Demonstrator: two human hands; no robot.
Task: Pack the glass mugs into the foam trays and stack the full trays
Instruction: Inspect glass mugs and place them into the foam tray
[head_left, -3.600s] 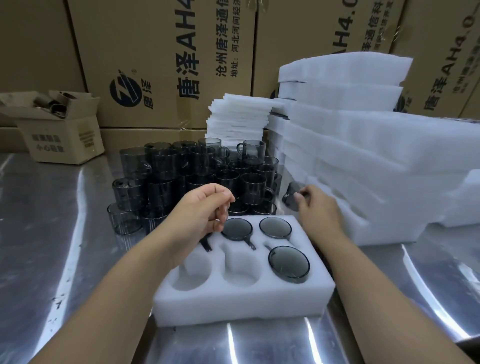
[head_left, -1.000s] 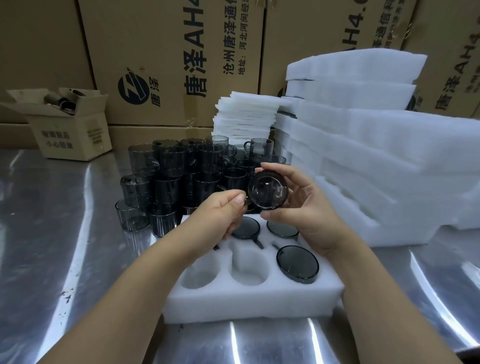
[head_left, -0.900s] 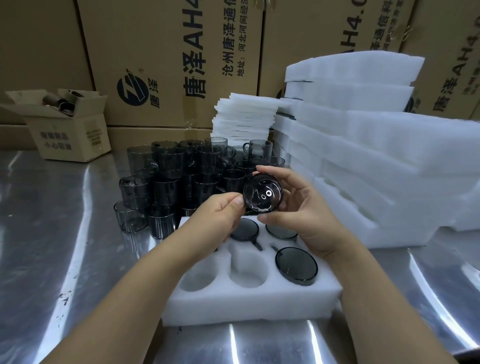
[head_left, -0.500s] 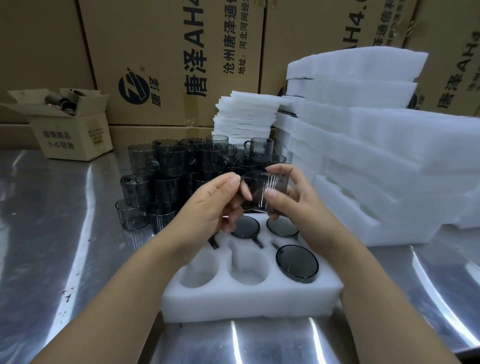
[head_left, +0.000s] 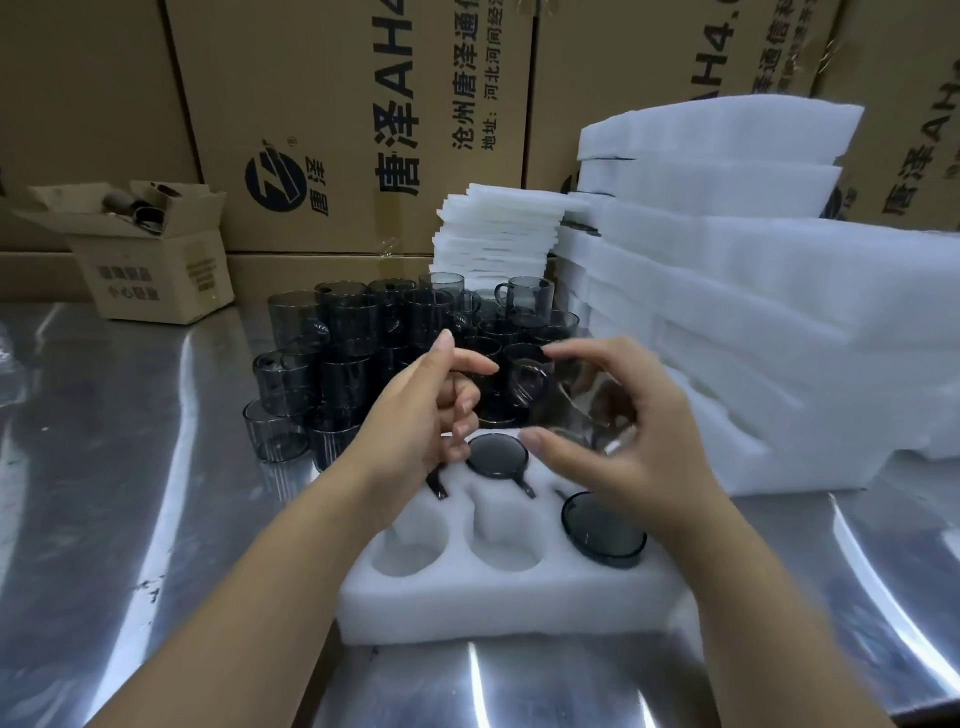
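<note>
My right hand grips a smoky grey glass mug above the back of the white foam tray; the mug is blurred and its handle points left. My left hand hovers just left of that handle, forefinger and thumb extended, holding nothing. Two upside-down mugs show in the tray, one at the back middle and one at the front right. The front left pocket and front middle pocket are empty. My hands hide the other back pockets.
A stacked cluster of loose grey mugs stands behind the tray on the steel table. Stacked foam trays rise on the right, thin foam sheets behind. A small open cardboard box sits far left; large cartons line the back.
Both hands were turning the mug over the tray. Now my left hand has come off it and the right hand alone holds it, shifted right with the handle to the left.
</note>
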